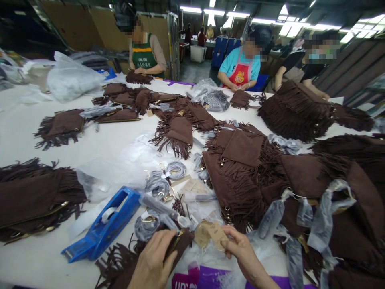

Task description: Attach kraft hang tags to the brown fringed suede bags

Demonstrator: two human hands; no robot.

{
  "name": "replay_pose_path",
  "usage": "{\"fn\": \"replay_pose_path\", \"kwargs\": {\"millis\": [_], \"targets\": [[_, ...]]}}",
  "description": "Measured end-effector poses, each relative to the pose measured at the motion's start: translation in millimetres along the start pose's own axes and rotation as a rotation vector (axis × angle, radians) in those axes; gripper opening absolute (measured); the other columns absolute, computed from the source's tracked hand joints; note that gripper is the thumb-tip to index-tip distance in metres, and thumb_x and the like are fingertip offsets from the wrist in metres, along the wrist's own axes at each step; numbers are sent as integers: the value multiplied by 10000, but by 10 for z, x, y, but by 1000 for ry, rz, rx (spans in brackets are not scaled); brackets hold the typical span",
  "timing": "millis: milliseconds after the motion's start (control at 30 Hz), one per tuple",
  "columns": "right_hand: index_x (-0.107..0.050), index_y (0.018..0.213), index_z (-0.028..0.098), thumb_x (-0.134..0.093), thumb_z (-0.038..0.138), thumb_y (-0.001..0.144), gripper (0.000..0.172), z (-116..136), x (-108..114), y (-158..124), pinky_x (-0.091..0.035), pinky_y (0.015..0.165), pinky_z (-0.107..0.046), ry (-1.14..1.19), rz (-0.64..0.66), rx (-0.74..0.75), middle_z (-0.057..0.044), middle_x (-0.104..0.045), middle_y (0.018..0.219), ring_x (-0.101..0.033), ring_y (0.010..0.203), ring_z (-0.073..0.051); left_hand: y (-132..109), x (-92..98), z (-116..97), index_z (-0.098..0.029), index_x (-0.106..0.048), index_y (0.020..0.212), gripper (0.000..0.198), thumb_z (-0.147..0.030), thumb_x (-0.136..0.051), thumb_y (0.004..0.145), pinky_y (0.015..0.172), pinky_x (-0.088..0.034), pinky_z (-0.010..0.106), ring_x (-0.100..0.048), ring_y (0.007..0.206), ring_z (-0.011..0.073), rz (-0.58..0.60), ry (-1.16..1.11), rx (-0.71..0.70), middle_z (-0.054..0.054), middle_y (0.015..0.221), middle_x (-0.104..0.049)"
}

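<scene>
In the head view my left hand (pixel 158 257) grips a small brown fringed pouch (pixel 183 244) near its zipped edge, and the fringe (pixel 116 261) spreads to the left. Between the thumb and fingers of my right hand (pixel 237 247) is a tan cardboard tag (pixel 215 235). A second, rounder tan tag piece (pixel 202 233) lies right against it. Just beyond my hands sit a plastic-wrapped strap (pixel 159 206) and coiled grey straps (pixel 147 222) with gold clasps. Clear plastic and a purple printed sheet (pixel 216 277) lie under my hands.
A blue tape dispenser (pixel 105 226) stands left of my hands. Brown fringed bags (pixel 246 148) pile up on the right, and another bag (pixel 33 196) lies at the left edge. Across the white table (pixel 105 140), three people work, one in a green apron (pixel 147 58).
</scene>
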State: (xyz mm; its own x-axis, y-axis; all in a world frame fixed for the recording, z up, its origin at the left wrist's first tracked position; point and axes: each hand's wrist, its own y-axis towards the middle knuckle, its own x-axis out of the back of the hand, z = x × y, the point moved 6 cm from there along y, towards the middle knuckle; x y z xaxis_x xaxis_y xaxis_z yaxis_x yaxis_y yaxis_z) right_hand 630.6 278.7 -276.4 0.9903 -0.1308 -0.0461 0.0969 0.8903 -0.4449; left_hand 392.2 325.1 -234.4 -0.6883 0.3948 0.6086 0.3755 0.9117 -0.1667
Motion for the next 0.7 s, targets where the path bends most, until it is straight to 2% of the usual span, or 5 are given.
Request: {"fn": "replay_pose_path", "kwargs": {"millis": [67,200,333,467,700], "targets": [[-682,742,156,-654,324,603,220,23,-75,-71,-307,411,-178,209,27,-69,-14,-575,706,-438,481,-76,75,-151,-221,-223,-579,1085,376,-130,-473,736,858,-464,316,-583,936,202,87,-120,-76,77,1131,-593],[-684,756,133,-707,276,597,215,81,-254,-165,-271,401,-159,462,98,-182,12,-561,550,-395,431,-49,262,-624,-392,-194,-492,1173,667,-61,-466,520,484,-448,195,-566,521,83,403,-625,230,79,1086,-615],[-662,733,145,-753,266,599,202,153,-237,-146,-346,430,-163,557,7,-139,-3,-614,641,-473,489,-67,219,-953,-525,-125,-564,949,512,-90,-516,441,337,-308,142,-510,362,57,696,-957,406,60,860,-656],[-643,712,153,-764,256,606,191,108,-117,-108,-381,449,-159,622,-153,-97,10,-612,649,-506,549,-82,105,-984,-441,-118,-531,838,359,-227,-632,511,292,-182,134,-417,269,40,674,-978,521,41,619,-650],[-639,675,158,-802,255,526,241,-16,-38,-109,-395,457,-160,685,-329,-128,30,-604,616,-502,540,-80,82,-1002,-258,-159,-492,635,306,-422,-617,537,269,-169,163,-336,236,44,543,-785,565,-17,442,-564]]}}
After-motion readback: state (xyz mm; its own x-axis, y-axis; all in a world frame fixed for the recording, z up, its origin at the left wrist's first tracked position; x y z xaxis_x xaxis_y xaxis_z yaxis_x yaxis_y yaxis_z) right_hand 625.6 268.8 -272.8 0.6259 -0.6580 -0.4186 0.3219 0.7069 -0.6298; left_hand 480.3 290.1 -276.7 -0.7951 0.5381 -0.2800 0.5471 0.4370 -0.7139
